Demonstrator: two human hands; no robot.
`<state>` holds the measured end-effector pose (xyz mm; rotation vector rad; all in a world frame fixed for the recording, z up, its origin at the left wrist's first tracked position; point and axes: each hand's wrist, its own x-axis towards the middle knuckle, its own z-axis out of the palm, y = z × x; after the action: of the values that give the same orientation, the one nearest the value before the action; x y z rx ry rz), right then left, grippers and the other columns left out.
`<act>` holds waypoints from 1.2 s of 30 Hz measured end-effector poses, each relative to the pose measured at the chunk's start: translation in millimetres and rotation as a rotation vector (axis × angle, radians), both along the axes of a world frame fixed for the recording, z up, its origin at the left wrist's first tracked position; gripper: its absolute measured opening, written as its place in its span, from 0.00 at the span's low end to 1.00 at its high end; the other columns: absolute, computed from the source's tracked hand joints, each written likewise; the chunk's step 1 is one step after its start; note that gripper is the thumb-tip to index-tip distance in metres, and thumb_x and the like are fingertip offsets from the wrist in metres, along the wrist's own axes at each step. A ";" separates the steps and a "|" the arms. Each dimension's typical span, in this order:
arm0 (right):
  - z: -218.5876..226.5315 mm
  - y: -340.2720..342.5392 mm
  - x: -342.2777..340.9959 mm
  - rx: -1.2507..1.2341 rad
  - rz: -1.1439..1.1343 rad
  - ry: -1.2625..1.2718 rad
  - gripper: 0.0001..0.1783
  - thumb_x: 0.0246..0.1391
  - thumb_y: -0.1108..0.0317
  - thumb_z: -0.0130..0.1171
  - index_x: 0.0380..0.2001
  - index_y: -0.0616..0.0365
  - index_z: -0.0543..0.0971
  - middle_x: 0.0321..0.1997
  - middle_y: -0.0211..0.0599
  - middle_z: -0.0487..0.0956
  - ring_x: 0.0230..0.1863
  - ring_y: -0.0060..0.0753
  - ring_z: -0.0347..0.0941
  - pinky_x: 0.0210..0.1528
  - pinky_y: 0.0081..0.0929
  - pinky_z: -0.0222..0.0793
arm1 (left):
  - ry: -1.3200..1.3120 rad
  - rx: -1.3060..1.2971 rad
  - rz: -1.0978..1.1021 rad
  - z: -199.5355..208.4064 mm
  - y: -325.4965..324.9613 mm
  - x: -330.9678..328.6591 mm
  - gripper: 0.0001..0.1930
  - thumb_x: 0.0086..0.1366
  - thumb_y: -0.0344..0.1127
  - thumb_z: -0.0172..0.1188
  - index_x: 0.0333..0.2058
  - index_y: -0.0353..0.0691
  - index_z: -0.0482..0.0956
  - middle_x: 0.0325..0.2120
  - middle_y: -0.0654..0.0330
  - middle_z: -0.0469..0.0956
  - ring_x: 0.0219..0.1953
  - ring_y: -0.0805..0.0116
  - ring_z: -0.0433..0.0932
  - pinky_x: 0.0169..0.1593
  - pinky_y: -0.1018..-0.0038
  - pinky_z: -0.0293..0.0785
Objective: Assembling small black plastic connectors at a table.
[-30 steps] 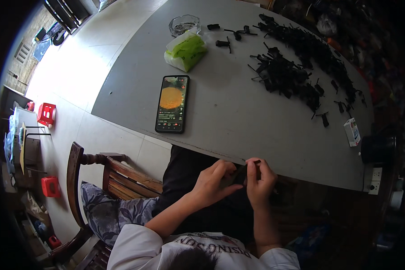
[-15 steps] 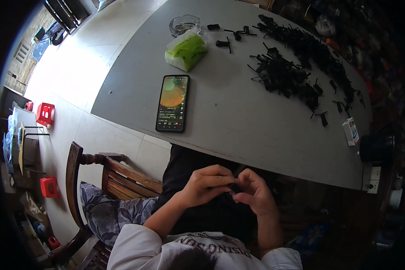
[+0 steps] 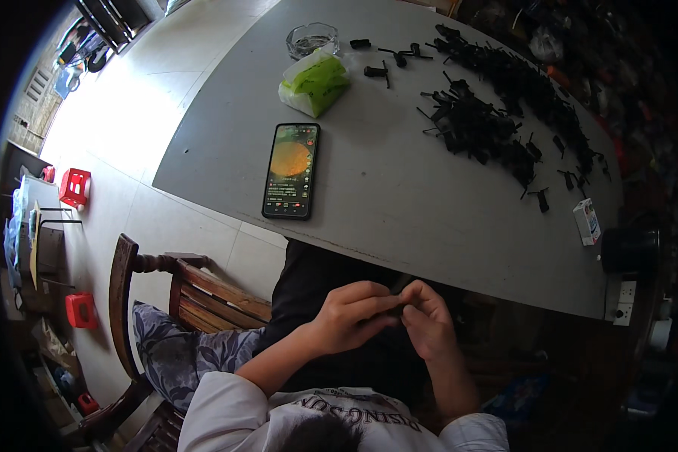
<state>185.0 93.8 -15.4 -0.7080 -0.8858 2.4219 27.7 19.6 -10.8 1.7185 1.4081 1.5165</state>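
Over my lap, just below the table's near edge, my left hand (image 3: 352,315) and my right hand (image 3: 429,322) meet at the fingertips. Both are closed in a pinch on a small black part (image 3: 394,310), mostly hidden by the fingers. On the grey table (image 3: 369,203), a heap of similar black plastic parts (image 3: 478,124) with thin stems lies to the right. Behind it stretches a longer pile (image 3: 535,83) of the same. A few single parts, among them one black part (image 3: 376,72), lie apart near the far middle.
A lit phone (image 3: 290,172) lies at the table's left, with a green-and-white tissue pack (image 3: 315,84) and a glass ashtray (image 3: 312,41) beyond. A small white box (image 3: 587,221) and a dark mug-like container (image 3: 630,251) stand far right. A wooden chair (image 3: 218,300) is left of me.
My right thumb and fingers have closed in toward the left fingertips, and the small black part is more covered than before. The things on the table have stayed in place.
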 end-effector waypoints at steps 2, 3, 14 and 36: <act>-1.7 6.0 10.4 -0.058 0.092 0.032 0.07 0.54 0.71 0.53 0.34 0.60 0.68 0.29 0.36 0.74 0.29 0.24 0.71 0.31 0.20 0.68 | -0.099 -0.043 -0.077 0.5 1.1 -1.7 0.16 0.45 0.26 0.67 0.37 0.35 0.80 0.28 0.55 0.75 0.26 0.63 0.76 0.30 0.74 0.73; -2.4 7.5 13.6 -0.116 0.180 0.065 0.09 0.55 0.68 0.53 0.36 0.60 0.67 0.28 0.36 0.74 0.25 0.25 0.71 0.25 0.19 0.68 | -0.087 -0.008 -0.166 -3.5 0.8 -2.7 0.17 0.45 0.27 0.67 0.38 0.36 0.79 0.27 0.56 0.75 0.26 0.63 0.76 0.29 0.74 0.72; -20.1 -17.5 9.2 0.181 -0.021 -0.096 0.25 0.55 0.46 0.51 0.34 0.61 0.68 0.32 0.31 0.71 0.27 0.18 0.67 0.23 0.16 0.63 | -0.035 -0.010 -0.120 -5.8 1.0 4.4 0.13 0.48 0.33 0.67 0.33 0.36 0.79 0.13 0.61 0.67 0.13 0.65 0.68 0.19 0.72 0.60; -10.8 134.1 39.4 1.343 -0.046 -0.698 0.15 0.56 0.66 0.51 0.46 0.59 0.71 0.49 0.40 0.70 0.52 0.35 0.66 0.51 0.30 0.63 | -0.124 -0.229 -0.128 -19.1 54.6 -23.7 0.09 0.52 0.31 0.56 0.32 0.36 0.76 0.24 0.58 0.75 0.23 0.71 0.73 0.29 0.78 0.67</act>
<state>224.5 227.9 -26.1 -0.9075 -2.2935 0.9782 4.0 74.2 -29.9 1.5196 1.3257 1.3149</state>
